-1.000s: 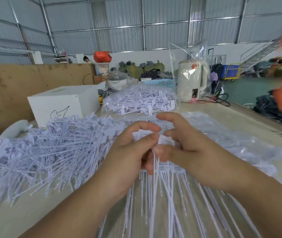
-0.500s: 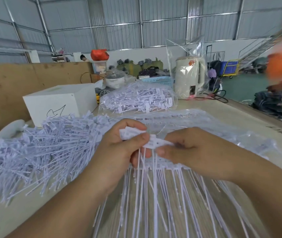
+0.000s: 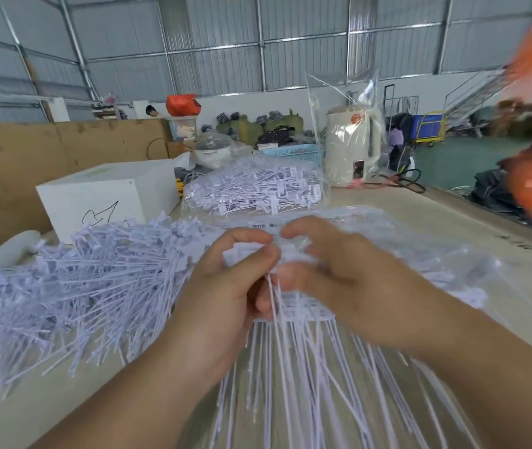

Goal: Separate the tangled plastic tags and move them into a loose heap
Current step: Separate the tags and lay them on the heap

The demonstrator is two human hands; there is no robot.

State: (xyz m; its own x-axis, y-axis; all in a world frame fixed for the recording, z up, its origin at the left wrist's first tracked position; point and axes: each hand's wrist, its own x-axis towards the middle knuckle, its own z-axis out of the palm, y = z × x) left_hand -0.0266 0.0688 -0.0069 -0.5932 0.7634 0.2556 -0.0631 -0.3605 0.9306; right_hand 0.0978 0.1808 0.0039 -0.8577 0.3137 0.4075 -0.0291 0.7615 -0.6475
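Both hands are pinching one bunch of tags at its heads, above the table.

Nearest, the bunch (image 3: 290,367) is fanning its long tails down toward the camera; the left hand (image 3: 225,286) is pinching the heads between thumb and forefinger, and the right hand (image 3: 339,270) is gripping them from the other side, fingers curled. Left of the hands the loose heap (image 3: 80,286) is lying on the table (image 3: 452,215); beyond, a bagged lot (image 3: 255,189), a white box (image 3: 106,196) and a kettle (image 3: 352,147) in plastic are standing. Pulling the heads apart too hard is likely to snap tails or fling tags off the table, judging by how tightly they cross. Printed labels on the tags are too blurred to read; the box is showing only a hand-drawn squiggle.
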